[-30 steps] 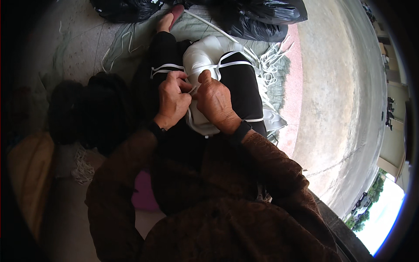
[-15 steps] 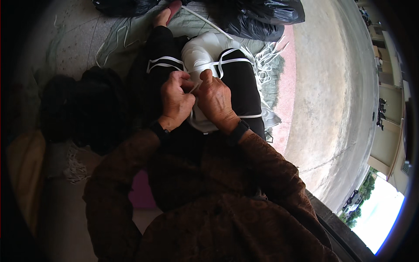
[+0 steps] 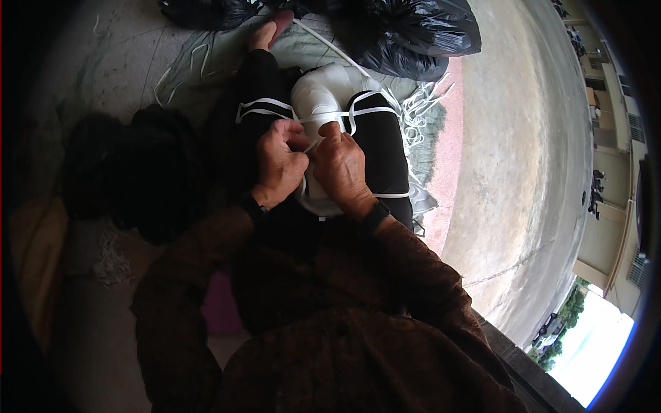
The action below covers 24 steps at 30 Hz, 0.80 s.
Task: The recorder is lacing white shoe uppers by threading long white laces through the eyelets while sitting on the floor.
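Note:
A stack of white, rounded, cup-shaped pieces [image 3: 318, 88] rests between my black-trousered thighs; I cannot tell their exact kind. Over it, my left hand [image 3: 281, 164] and my right hand [image 3: 339, 165] meet, both closed, fingertips nearly touching. Pinched between them is a thin white strap [image 3: 312, 146], its grip partly hidden by the fingers. Another stretch of flat white strap [image 3: 375, 110] runs across both thighs and over the stack, just beyond my fingers. A further white band crosses my right thigh nearer to me.
Shiny black plastic bags [image 3: 420, 31] lie at the far side. A tangle of white straps [image 3: 415, 124] sits to the right on a grey-green sheet [image 3: 435, 148]. A dark heap [image 3: 131, 172] stands at my left, with white strands [image 3: 111, 258] near it. Pale paving [image 3: 513, 172] stretches right.
The whole scene sits slightly lower in the picture. Both hands keep their pinch on the strap, with only slight finger movement.

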{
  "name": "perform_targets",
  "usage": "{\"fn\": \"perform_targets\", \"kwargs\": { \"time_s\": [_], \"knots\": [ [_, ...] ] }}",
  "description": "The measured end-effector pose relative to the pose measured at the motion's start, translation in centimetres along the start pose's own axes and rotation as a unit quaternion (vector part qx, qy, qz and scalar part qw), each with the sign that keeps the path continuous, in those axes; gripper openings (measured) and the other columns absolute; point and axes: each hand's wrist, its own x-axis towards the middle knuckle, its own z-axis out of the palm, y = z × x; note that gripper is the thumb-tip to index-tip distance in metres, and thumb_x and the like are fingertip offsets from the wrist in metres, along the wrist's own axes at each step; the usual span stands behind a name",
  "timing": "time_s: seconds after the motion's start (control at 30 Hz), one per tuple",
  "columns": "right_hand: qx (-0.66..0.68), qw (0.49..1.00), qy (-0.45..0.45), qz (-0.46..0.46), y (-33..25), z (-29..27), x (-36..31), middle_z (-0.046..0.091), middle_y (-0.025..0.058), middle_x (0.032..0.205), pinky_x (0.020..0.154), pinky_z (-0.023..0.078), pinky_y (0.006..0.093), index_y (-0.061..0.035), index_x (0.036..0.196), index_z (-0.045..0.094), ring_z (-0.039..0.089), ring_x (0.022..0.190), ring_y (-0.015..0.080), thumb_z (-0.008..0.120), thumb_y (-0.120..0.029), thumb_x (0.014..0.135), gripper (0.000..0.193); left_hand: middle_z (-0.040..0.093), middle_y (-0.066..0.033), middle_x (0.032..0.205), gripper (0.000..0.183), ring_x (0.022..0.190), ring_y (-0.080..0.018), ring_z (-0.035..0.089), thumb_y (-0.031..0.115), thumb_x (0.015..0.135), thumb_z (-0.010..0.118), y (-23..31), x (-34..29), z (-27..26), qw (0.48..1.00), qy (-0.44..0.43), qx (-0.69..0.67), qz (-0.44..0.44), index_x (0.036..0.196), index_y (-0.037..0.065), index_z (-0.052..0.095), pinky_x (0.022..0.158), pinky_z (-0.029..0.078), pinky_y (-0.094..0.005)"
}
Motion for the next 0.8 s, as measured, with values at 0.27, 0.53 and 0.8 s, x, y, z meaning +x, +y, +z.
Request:
{"fn": "perform_targets", "kwargs": {
  "time_s": [0.27, 0.53, 0.8],
  "knots": [
    [0.003, 0.999, -0.022, 0.044, 0.4, 0.3, 1.2, 0.066, 0.0188, 0.079, 0.067, 0.053, 0.0459, -0.0008, 0.098, 0.051, 0.066, 0.076, 0.0374, 0.071, -0.008, 0.071, 0.035, 0.068, -0.0123, 0.083, 0.044, 0.074, -0.0213, 0.066, -0.009, 0.061, 0.060, -0.1, 1.2, 0.3, 1.000, -0.002, 0.007, -0.020, 0.105, -0.002, 0.057, 0.070, 0.054, -0.0331],
    [0.002, 0.998, -0.061, 0.025, 1.3, -0.1, 0.7, 0.064, 0.0169, 0.074, 0.063, 0.053, 0.0452, -0.0062, 0.093, 0.053, 0.066, 0.071, 0.0366, 0.073, -0.011, 0.074, 0.028, 0.068, -0.0147, 0.081, 0.062, 0.075, -0.0331, 0.068, -0.008, 0.065, 0.067, 1.1, 1.0, -0.5, 0.976, -0.080, 0.182, 0.092, 0.122, 0.004, 0.042, 0.068, 0.053, -0.0387],
    [-0.002, 1.000, -0.026, -0.013, 0.9, 0.0, 0.4, 0.062, 0.0152, 0.075, 0.063, 0.052, 0.0455, -0.0054, 0.101, 0.049, 0.065, 0.072, 0.0349, 0.068, -0.007, 0.078, 0.030, 0.067, -0.0126, 0.079, 0.058, 0.074, -0.0278, 0.068, -0.007, 0.067, 0.067, 0.5, 2.3, -1.7, 0.967, -0.132, 0.169, 0.137, 0.119, 0.002, 0.044, 0.068, 0.052, -0.0372]
  ]
}}
